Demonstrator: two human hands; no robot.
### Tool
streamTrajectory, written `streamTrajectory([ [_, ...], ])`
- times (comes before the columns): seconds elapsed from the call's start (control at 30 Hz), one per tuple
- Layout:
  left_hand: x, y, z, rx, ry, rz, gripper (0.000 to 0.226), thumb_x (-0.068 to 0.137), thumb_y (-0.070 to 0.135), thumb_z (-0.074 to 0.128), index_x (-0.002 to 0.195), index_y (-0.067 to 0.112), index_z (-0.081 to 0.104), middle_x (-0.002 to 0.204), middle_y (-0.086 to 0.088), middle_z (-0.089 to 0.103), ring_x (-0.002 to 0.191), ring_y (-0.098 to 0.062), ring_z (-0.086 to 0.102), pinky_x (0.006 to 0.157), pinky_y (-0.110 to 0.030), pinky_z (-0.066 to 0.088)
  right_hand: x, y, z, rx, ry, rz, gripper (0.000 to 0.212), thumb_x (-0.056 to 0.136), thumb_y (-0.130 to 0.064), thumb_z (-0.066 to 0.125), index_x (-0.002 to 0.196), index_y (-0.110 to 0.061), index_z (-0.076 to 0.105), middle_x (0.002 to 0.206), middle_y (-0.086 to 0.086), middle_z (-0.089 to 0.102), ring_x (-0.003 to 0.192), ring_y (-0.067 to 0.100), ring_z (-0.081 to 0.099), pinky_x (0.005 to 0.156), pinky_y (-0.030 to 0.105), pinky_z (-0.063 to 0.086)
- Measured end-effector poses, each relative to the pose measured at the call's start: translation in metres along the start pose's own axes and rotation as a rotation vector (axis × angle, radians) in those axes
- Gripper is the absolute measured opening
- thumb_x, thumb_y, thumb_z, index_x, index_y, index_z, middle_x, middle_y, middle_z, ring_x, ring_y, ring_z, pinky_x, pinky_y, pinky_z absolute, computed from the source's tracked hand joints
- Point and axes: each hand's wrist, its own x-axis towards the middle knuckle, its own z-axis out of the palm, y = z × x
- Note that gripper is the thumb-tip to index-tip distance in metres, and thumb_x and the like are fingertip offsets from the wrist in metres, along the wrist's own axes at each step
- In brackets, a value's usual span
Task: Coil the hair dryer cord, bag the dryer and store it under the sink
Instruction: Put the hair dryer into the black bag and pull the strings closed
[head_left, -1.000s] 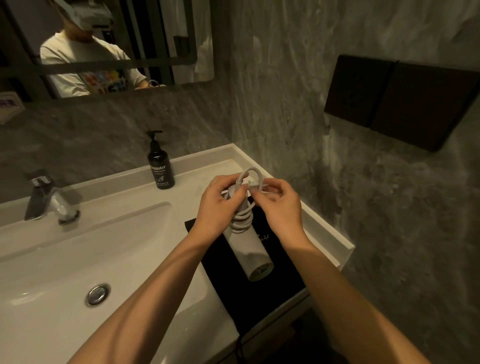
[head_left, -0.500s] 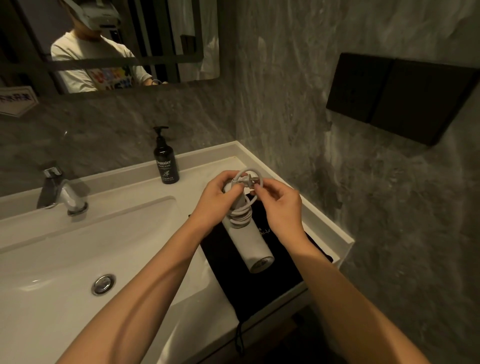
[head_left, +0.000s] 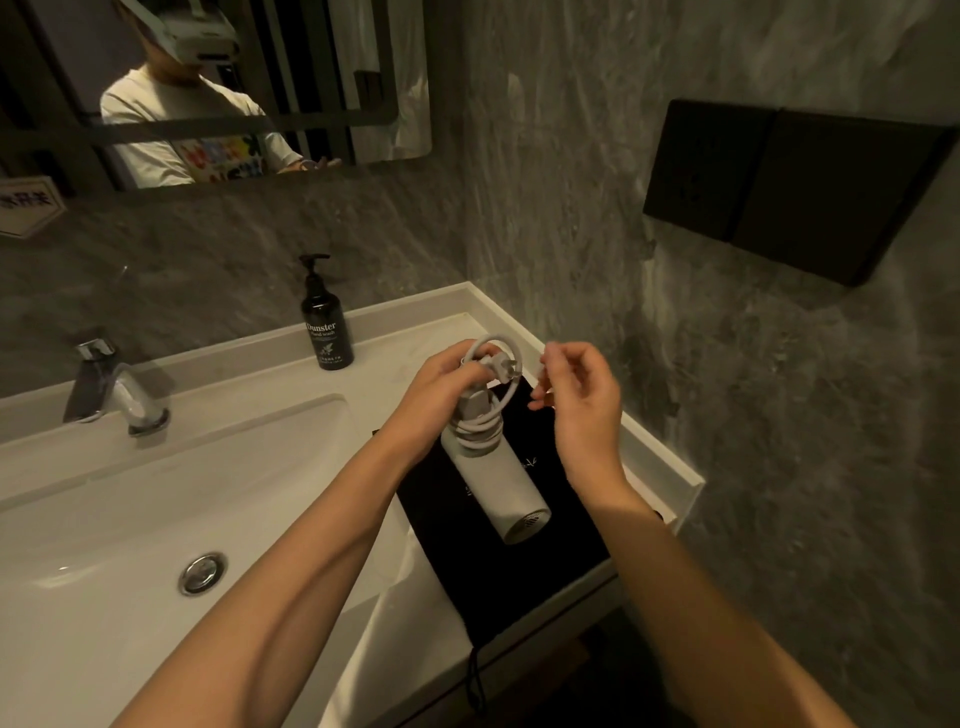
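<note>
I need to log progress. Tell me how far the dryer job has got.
Done: the cord is wound around the dryer. In hand: the left hand grips the dryer and plug end above the black bag; the right hand is off it. Left: bagging and storing under the sink.

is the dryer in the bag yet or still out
Out. The left hand holds the white hair dryer above the black bag, which lies flat on the counter.
</note>
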Motion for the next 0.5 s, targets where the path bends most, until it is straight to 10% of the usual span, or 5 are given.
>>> streamTrajectory([
  [0.2,0.001,-0.003,-0.003,-0.089,-0.019,-0.008,0.028,0.073,0.015,0.057,0.099,0.010,0.067,0.094,-0.006,0.069,0.091,-0.014,0.064,0.084,-0.027,0.047,-0.003,-0.002,0.001,-0.449,-0.163,-0.366,0.022,0.080,-0.021,0.074,0.100,-0.014,0.068,0.093,0.000,0.061,0.075,0.012,0.059,0.062,0.016,0.049],
  [0.5,-0.003,-0.005,-0.003,0.019,0.027,-0.001,0.052,0.082,0.051,0.060,0.091,0.000,0.062,0.088,-0.022,0.061,0.083,-0.027,0.057,0.081,-0.045,0.044,0.006,-0.004,0.004,-0.622,-0.104,-0.348,0.032,0.079,-0.030,0.072,0.107,-0.017,0.063,0.080,-0.007,0.058,0.068,0.007,0.056,0.065,0.023,0.049],
])
